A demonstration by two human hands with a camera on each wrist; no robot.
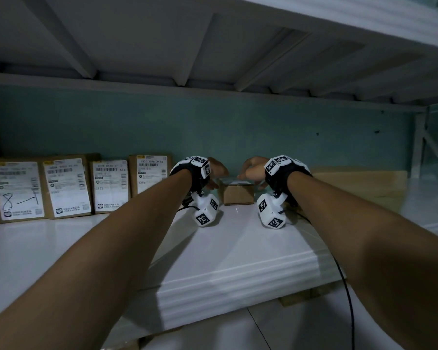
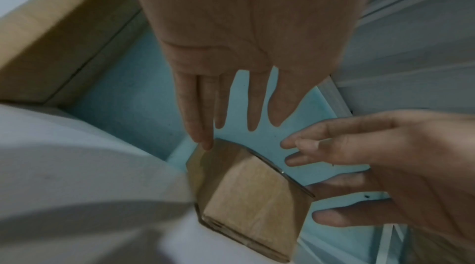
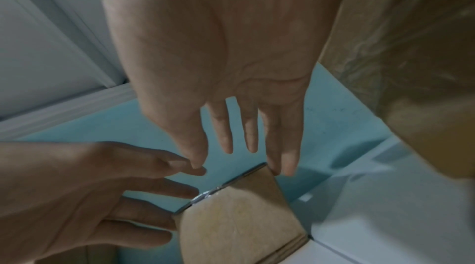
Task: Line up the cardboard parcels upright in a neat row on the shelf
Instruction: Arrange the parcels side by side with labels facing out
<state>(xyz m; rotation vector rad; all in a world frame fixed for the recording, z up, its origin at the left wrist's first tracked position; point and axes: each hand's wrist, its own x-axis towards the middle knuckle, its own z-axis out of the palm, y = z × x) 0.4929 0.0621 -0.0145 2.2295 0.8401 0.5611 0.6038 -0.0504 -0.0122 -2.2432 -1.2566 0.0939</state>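
Observation:
Several labelled cardboard parcels [image 1: 70, 186] stand upright in a row against the teal back wall at the left of the white shelf [image 1: 111, 243]. A small cardboard parcel [image 1: 238, 194] lies flat just right of the row. My left hand [image 1: 216, 173] and right hand [image 1: 250, 170] hover at its two sides with fingers straight. In the left wrist view, my left hand [image 2: 223, 106] has one fingertip on the parcel's [image 2: 252, 197] far corner. In the right wrist view, my right hand [image 3: 250, 130] has its fingertips at the parcel's [image 3: 239, 223] other far corner.
A large brown parcel in plastic wrap [image 1: 359, 183] lies on the shelf to the right. The ribbed underside of the upper shelf [image 1: 213, 46] hangs overhead. A black cable [image 1: 347, 286] drops over the shelf's front edge.

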